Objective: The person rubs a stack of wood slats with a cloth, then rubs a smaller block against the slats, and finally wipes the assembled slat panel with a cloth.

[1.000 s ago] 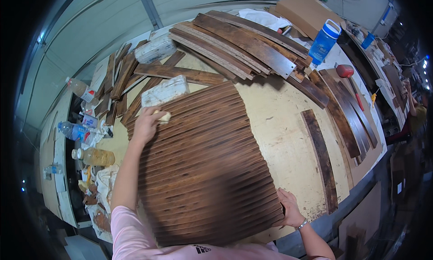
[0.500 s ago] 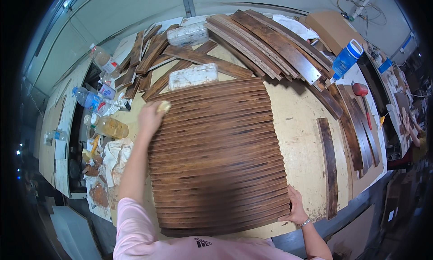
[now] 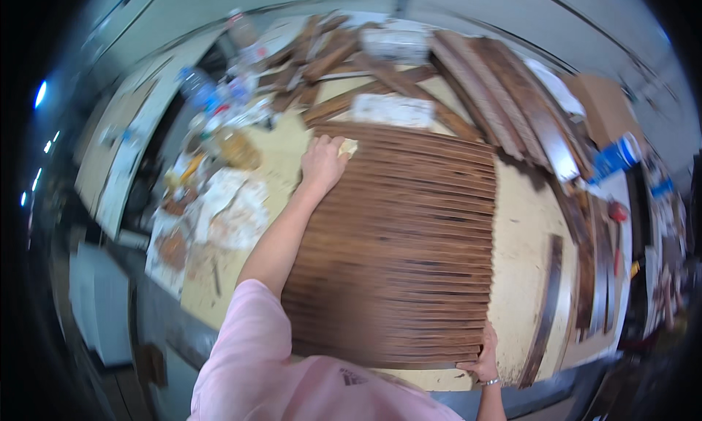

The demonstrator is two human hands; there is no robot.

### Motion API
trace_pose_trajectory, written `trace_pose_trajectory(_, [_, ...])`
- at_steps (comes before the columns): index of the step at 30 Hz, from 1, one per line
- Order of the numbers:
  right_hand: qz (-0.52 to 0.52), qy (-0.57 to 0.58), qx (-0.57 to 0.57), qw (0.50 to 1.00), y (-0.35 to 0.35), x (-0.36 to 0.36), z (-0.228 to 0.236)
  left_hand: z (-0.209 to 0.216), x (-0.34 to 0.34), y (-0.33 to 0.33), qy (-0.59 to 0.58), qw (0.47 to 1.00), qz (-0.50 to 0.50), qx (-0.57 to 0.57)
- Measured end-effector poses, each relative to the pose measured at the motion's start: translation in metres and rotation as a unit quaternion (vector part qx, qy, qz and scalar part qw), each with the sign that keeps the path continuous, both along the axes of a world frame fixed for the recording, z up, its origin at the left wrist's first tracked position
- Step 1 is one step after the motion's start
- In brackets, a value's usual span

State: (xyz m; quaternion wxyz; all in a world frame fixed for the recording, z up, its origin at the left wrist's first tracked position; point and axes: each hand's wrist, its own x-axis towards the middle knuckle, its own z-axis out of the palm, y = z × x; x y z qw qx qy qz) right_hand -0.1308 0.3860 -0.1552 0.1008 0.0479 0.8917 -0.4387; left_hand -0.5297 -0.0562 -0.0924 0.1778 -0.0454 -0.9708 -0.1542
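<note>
A ribbed panel of dark brown wooden slats (image 3: pixel 409 224) lies flat in front of me, its slats running left to right. At its far left corner my left hand (image 3: pixel 324 161) is closed on a small pale yellow sponge-like pad (image 3: pixel 349 148). The pad touches or nearly touches the slats; motion blur hides which. At the near right corner, my right hand (image 3: pixel 485 355) grips the panel's edge, with a band on the wrist. Part of the panel's near left area is smeared by a dark blur.
Beyond the panel sit white wrapped blocks (image 3: pixel 393 110) and loose dark boards (image 3: pixel 336 55). Long planks (image 3: pixel 512 92) are stacked at the far right, near a blue bottle (image 3: pixel 616 158). Bottles (image 3: pixel 238 147) and a stained white cloth (image 3: pixel 232 209) lie left. A narrow strip (image 3: pixel 542 311) lies right.
The whole view has swung, so the panel and table appear further right and tilted. My left hand stays by the far left corner with the pad; my right hand stays at the near right corner.
</note>
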Motion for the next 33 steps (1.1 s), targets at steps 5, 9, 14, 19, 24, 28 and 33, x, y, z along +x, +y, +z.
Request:
trace_pose_trajectory(5, [0.005,0.032,-0.018,0.999,0.006,0.011,-0.016,0.014,0.120,-0.096,-0.032,0.996,0.089,0.007])
trace_pose_trajectory(9, [-0.024,0.026,-0.038,0.999,0.014,0.020,-0.027,0.002,0.220,-0.163,-0.087,0.982,0.163,0.031])
trace_pose_trajectory(14, [-0.040,-0.022,-0.096,0.994,0.015,0.007,-0.017,0.003,0.212,-0.202,0.022,0.975,0.218,-0.021])
trace_pose_trajectory(19, [-0.009,-0.003,-0.048,0.999,0.028,0.003,-0.026,-0.028,0.155,-0.222,-0.032,0.967,0.234,-0.098])
trace_pose_trajectory(24, [0.004,0.028,-0.021,0.999,0.020,0.001,-0.024,-0.013,0.150,-0.227,0.037,0.938,0.253,0.236])
trace_pose_trajectory(28, [-0.001,0.035,-0.108,0.994,0.014,0.005,-0.022,0.098,0.200,-0.158,0.062,0.823,-0.042,0.562])
trace_pose_trajectory(33, [0.054,0.046,0.047,0.996,0.002,0.000,-0.002,0.118,0.285,-0.091,-0.055,0.561,-0.209,0.799])
